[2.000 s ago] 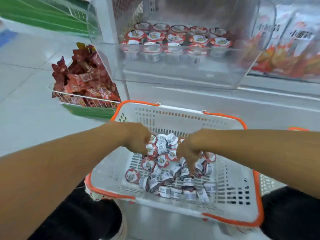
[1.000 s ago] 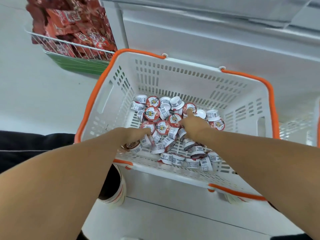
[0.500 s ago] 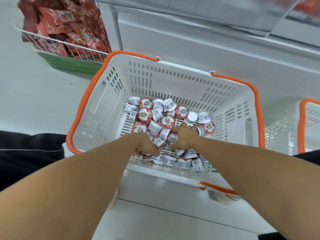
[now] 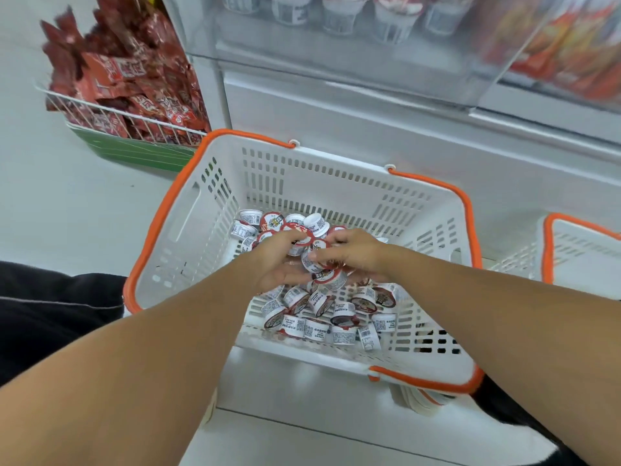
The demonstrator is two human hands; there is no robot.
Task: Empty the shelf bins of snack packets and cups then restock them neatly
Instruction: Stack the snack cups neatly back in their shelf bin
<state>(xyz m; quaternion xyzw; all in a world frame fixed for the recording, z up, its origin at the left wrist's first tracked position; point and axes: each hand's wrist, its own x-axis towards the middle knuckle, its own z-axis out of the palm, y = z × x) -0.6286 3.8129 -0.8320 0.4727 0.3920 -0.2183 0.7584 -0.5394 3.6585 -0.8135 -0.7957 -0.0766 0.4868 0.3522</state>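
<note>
A white basket with orange rim [image 4: 336, 183] sits on the floor before me, holding a heap of small cups with red-and-white lids [image 4: 322, 321]. Both my hands are raised above the heap and together hold a clutch of cups. My left hand [image 4: 275, 260] curls round cups from the left, with a red-lidded cup [image 4: 297, 238] at its fingertips. My right hand [image 4: 353, 253] grips cups from the right, and one cup [image 4: 327, 277] shows between the hands. A clear shelf bin [image 4: 336, 45] at the top holds a row of the same cups [image 4: 339, 11].
A wire basket of red snack packets [image 4: 127, 92] stands at the left on a green base. Orange snack bags [image 4: 571, 45] fill a bin at the top right. A second white basket [image 4: 584, 250] sits at the right edge. My dark trouser knee [image 4: 50, 317] is at the left.
Both hands have lifted out of the heap with cups gathered between them. The view has tilted up, so the shelf bins show again.
</note>
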